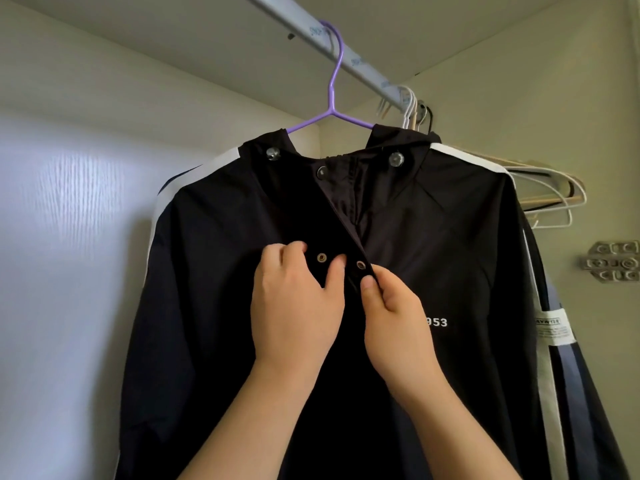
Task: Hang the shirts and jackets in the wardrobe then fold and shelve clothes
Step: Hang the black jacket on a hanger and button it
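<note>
A black jacket [433, 244] with white shoulder stripes hangs on a purple hanger [333, 88] from the wardrobe rail [363, 69]. Its front is partly open below the collar, with metal snaps showing along the placket. My left hand [294, 306] pinches the left front panel beside a snap. My right hand [391, 313] pinches the edge of the placket just right of it, thumb near another snap. Both hands meet at chest height of the jacket.
Several bare white and wooden hangers [547, 192] hang on the rail behind the jacket at the right. A metal hinge plate [611, 261] sits on the right wall. The wardrobe's pale back wall [86, 220] lies to the left.
</note>
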The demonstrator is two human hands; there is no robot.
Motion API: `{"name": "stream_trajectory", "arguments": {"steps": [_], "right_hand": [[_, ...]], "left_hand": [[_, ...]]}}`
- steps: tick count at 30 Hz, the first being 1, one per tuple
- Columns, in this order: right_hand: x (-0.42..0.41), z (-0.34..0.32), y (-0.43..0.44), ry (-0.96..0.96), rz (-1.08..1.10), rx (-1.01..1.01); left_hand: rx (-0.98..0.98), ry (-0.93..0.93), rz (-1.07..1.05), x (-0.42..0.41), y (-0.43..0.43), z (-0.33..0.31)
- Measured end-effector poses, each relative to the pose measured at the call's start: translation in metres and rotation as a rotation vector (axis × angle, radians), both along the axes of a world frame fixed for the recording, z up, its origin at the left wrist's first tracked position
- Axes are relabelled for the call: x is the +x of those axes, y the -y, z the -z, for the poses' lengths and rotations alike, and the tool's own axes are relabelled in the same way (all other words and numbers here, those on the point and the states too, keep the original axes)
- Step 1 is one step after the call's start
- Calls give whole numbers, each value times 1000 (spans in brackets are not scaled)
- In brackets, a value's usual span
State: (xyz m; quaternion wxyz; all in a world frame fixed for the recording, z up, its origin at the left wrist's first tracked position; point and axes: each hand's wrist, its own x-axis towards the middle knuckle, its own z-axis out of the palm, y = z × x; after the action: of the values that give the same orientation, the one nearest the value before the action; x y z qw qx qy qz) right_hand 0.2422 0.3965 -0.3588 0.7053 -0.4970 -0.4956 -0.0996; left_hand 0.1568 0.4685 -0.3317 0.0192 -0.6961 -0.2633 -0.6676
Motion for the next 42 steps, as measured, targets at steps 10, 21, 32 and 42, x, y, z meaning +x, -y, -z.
{"name": "stream_trajectory", "arguments": {"steps": [10, 21, 32, 42], "right_hand": [[1, 2, 2, -37, -225, -19], [-11, 6, 3, 72, 251, 211], [-28, -9, -1, 164, 398, 295], [-21, -4, 2, 112, 33, 195]], "left_hand": [[-176, -51, 22, -2, 14, -13], [-236, 97, 431, -13, -3, -9], [-152, 37, 702, -25, -13, -1], [-53, -21, 660, -35, -17, -8]]}}
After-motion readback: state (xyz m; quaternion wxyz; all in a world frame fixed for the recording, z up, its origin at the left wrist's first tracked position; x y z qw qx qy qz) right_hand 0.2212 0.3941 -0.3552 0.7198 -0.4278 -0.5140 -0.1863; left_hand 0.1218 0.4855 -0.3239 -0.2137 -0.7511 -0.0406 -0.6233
